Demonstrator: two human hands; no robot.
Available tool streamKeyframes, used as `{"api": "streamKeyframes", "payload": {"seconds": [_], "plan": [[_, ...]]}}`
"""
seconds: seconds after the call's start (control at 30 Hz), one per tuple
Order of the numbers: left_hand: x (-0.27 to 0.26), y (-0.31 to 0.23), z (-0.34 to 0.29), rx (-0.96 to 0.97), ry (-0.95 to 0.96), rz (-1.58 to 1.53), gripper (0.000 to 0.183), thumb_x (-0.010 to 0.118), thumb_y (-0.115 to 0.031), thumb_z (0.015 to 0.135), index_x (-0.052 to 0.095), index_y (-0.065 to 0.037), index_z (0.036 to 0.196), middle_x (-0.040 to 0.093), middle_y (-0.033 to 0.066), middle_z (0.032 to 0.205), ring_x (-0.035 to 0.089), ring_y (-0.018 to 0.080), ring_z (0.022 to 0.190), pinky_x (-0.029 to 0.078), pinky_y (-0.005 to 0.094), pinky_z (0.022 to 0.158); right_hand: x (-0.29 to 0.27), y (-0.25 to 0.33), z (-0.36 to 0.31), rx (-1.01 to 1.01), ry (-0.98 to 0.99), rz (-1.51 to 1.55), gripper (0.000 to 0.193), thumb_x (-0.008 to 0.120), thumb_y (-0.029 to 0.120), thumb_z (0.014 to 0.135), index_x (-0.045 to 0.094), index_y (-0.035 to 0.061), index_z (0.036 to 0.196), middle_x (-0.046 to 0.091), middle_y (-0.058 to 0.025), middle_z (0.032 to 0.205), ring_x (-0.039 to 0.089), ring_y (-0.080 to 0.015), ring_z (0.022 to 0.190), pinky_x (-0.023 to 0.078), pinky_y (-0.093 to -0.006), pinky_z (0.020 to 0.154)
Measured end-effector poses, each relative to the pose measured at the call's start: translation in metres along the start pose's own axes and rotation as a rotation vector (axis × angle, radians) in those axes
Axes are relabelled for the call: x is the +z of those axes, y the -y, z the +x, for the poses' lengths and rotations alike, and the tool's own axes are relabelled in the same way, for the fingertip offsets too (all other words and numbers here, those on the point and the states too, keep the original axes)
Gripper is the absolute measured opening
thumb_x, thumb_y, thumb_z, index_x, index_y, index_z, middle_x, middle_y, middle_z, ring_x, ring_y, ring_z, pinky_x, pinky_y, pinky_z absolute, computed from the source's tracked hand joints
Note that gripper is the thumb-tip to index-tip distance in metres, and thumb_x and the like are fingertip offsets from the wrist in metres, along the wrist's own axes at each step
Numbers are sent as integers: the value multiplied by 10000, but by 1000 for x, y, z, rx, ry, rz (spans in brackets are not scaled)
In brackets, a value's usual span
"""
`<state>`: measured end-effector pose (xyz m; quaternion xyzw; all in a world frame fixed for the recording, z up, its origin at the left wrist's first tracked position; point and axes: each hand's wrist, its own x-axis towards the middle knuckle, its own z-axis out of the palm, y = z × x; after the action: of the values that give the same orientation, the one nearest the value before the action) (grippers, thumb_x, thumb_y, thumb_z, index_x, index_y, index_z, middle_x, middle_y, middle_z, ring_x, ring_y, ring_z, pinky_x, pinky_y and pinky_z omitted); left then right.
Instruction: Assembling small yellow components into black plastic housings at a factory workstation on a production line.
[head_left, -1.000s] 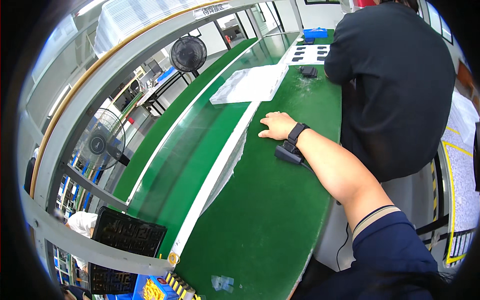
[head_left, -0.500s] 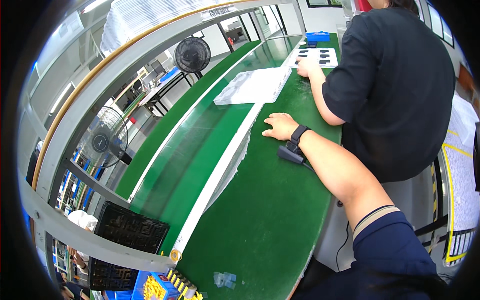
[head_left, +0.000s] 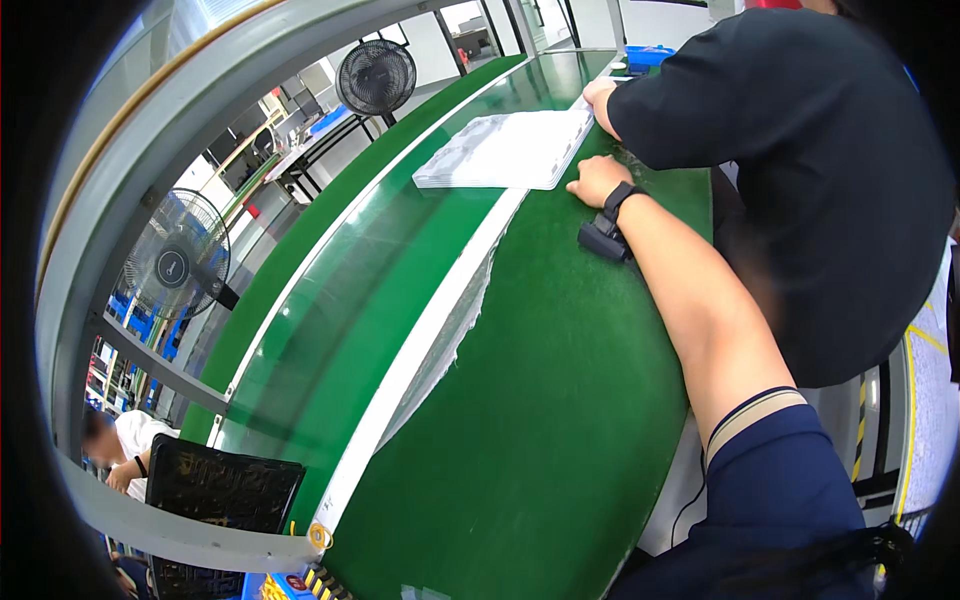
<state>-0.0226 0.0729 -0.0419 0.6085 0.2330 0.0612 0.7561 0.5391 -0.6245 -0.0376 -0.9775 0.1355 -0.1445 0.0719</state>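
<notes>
My right hand [head_left: 603,182] is over the green tabletop [head_left: 540,370], its back toward me. The thumb juts to the left, while the other fingers bend away and are mostly hidden. No held thing shows. Around the wrist is a black strap [head_left: 622,197] with a small black device [head_left: 604,240] under it. Just left of the hand lies a stack of whitish clear plastic trays [head_left: 510,150], resting across the belt and its white rail; a gap separates hand and stack. My left hand is out of view.
A co-worker in black [head_left: 830,190] sits close on the right, one hand [head_left: 600,100] beyond the trays. Left are a white rail [head_left: 410,365], the green belt [head_left: 350,300], a grey metal frame [head_left: 180,525], black trays [head_left: 225,485] and two fans [head_left: 376,78]. A blue bin [head_left: 650,56] stands far off.
My right hand has moved away from me and to the right, nearer the co-worker; its spread fingers have bent from sight. The co-worker leans further over the table, covering the white sheet with black pieces.
</notes>
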Motion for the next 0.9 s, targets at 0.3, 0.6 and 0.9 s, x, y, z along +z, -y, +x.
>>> {"api": "streamKeyframes", "payload": {"seconds": [0.3,0.6,0.9], "plan": [[76,-13,-6,148,-234,22,169,568,-137,853,560,-11,965,589,79,875,567,141,754,473,223,630,14,-23,57,84,-174,-80,389,556,313,784,629,47,1059,534,-144,1167,468,-305,1137,389,-405,942],[98,-17,-10,149,-619,169,290,626,-204,788,600,-23,1012,604,78,958,558,152,849,457,232,737,7,-90,93,472,-256,-139,480,570,361,800,531,83,1189,520,-172,1211,477,-314,1156,405,-431,922],[93,-20,-7,134,-318,72,296,644,-198,773,601,-32,1015,608,76,897,542,146,774,445,201,715,20,-121,112,473,-180,-128,344,416,197,863,625,36,1085,581,-192,1149,527,-350,1109,435,-437,885]]}}
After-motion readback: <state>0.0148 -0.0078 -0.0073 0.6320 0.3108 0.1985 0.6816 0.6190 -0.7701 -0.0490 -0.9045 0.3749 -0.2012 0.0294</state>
